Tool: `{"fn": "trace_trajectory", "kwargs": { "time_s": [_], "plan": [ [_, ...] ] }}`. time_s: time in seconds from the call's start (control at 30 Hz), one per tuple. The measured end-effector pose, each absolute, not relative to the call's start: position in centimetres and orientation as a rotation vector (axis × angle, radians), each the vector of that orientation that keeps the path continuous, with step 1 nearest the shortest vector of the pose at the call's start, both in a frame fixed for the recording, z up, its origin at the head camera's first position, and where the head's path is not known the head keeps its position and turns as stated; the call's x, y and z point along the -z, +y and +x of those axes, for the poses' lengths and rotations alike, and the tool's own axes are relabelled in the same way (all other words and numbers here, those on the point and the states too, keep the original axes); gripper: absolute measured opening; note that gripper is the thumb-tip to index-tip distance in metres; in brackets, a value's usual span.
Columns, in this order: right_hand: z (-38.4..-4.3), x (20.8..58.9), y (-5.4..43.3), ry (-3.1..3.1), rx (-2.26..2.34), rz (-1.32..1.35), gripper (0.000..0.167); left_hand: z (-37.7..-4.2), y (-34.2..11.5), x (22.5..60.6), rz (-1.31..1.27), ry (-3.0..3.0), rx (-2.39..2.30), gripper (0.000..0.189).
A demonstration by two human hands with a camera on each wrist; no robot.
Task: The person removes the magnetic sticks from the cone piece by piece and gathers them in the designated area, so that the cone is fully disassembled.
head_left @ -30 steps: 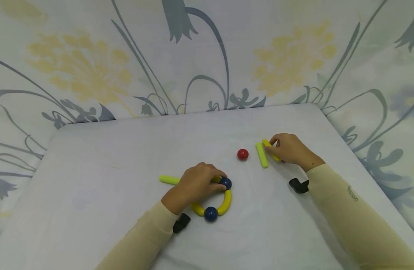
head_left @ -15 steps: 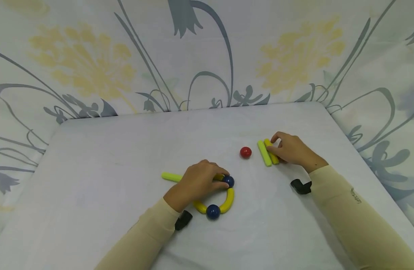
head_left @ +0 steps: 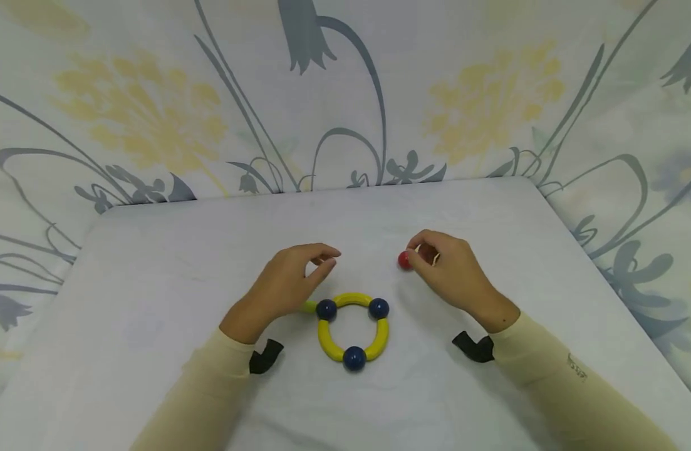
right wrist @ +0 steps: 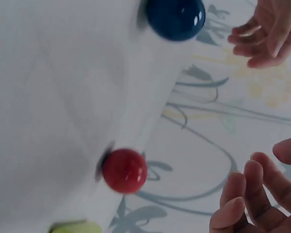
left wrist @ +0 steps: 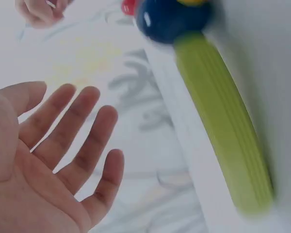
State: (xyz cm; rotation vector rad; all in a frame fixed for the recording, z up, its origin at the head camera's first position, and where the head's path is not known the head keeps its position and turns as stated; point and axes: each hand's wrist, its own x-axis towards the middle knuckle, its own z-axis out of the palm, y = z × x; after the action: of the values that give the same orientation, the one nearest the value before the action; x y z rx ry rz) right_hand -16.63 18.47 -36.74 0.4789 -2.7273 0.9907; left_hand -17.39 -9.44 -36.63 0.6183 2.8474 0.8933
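Note:
A ring of yellow curved rods (head_left: pixel 325 341) joined by three dark blue balls (head_left: pixel 354 359) lies on the white table. From its left ball a lime straight rod (left wrist: pixel 223 126) runs outward, mostly behind my left hand in the head view. My left hand (head_left: pixel 285 279) is raised at the ring's upper left, fingers relaxed and holding nothing. Right of the ring, my right hand (head_left: pixel 449 269) hovers with loosely bent, bare fingers. It overlaps a red ball (head_left: pixel 403 260) in the head view; the right wrist view shows the ball (right wrist: pixel 124 171) apart from the fingers.
The end of another lime rod (right wrist: pixel 77 227) shows at the bottom of the right wrist view; my right hand hides that spot in the head view. A flower-patterned cloth (head_left: pixel 345 94) rises behind the table's back edge. Black wrist mounts (head_left: pixel 475 347) stick out below both sleeves.
My left hand has let go of the ring and lifted up and leftward. My right hand has left the yellow straight rod and moved left toward the red ball, covering both loose rods from view.

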Motion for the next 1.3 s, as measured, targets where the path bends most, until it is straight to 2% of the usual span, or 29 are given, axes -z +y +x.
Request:
{"fn": "trace_trajectory", "kwargs": {
  "time_s": [0.17, 0.3, 0.57, 0.8, 1.03, 1.3],
  "plan": [
    [-15.8, 37.2, 15.2, -2.804, -0.997, 0.657, 0.006, -17.1, -12.4, 37.1, 0.534, 2.862, -0.834, 0.021],
    [-16.4, 37.5, 12.9, -2.937, -1.007, 0.749, 0.009, -15.9, -13.3, 37.9, 0.439, 2.852, -0.708, 0.015],
    [-20.8, 38.0, 9.0, -3.269, -1.033, 1.046, 0.011, -12.8, -12.2, 39.9, 0.408, 2.775, -0.606, 0.033],
    [-22.4, 38.1, 5.5, -3.419, -0.904, 1.361, 0.017, -11.9, -12.1, 40.6, 0.446, 2.684, -0.654, 0.034],
    [-22.3, 38.3, 4.3, -3.491, -0.745, 1.402, 0.026, -11.1, -11.6, 40.9, 0.555, 2.692, -0.666, 0.039],
    [-22.3, 38.5, 4.9, -3.487, -0.76, 1.339, 0.022, -11.0, -11.0, 41.1, 0.473, 2.72, -0.615, 0.037]
  ]
}}
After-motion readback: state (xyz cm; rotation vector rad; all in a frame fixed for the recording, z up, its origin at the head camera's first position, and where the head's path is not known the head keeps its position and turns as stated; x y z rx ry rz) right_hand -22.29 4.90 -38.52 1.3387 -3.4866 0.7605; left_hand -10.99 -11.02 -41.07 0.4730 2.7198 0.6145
